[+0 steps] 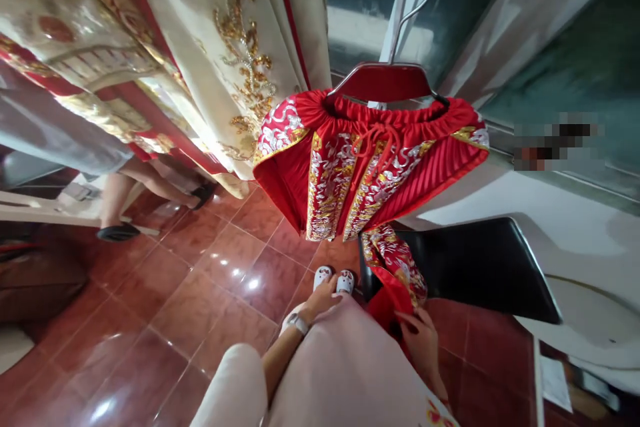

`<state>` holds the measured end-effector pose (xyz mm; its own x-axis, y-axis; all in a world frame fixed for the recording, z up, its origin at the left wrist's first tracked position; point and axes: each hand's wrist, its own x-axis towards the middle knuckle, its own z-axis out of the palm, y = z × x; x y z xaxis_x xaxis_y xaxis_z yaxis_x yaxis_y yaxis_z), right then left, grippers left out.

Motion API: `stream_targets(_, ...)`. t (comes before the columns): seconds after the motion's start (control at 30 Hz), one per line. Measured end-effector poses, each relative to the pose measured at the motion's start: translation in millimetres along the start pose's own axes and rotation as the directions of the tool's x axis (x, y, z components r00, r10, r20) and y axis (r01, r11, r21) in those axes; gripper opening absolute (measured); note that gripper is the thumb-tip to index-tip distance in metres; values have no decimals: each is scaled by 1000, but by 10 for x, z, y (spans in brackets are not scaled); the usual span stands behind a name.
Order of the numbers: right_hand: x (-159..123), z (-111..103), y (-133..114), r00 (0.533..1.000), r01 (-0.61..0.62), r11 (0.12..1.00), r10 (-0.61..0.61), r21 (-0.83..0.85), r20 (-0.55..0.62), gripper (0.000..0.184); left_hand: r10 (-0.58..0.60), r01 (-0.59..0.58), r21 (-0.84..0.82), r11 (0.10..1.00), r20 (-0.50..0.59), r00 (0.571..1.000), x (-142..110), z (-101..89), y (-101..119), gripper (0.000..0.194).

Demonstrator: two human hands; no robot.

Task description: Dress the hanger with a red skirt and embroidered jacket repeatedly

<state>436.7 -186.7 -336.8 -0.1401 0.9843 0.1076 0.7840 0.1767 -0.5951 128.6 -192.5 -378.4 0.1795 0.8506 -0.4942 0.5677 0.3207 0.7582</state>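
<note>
A red pleated skirt (370,160) with gold and silver embroidery hangs from a dark red hanger (385,80) in front of me. One embroidered panel trails down onto a black chair (480,267). My right hand (423,340) grips the lower end of that red fabric, fingers closed on it. My left hand (325,297), with a white wristwatch, rests low against my pale pink clothing, fingers together and holding nothing I can see. My white slippers (334,278) show below.
Cream garments with gold embroidery (235,40) hang at the upper left. Another person's legs in black shoes (125,207) stand at the left on the glossy red tile floor (200,307). A window (360,7) is behind the hanger.
</note>
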Motion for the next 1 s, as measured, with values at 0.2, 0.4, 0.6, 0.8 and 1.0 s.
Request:
stream_targets(0.2,380,-518,-1027,967,251,957,-243,143,-75,30,252,-267,-54,962,-193,948,287,-112,697,87)
stream_targets(0.4,534,-672,-1285,937,283,950,-243,136,-252,23,298,-355,-322,878,-215,930,-120,-669,821,46)
stream_targets(0.6,652,-373,-1362,916,282,956,-243,81,-318,39,274,-245,-431,869,7,962,-858,-1076,877,46)
stream_targets(0.8,671,-36,-1355,958,113,992,-95,51,-271,32,171,-151,-475,867,-1,985,-1506,-1378,1146,36)
stream_targets(1.0,408,229,-1113,943,119,954,-195,275,270,36,-300,41,-645,763,-298,906,-2159,-1270,1234,36)
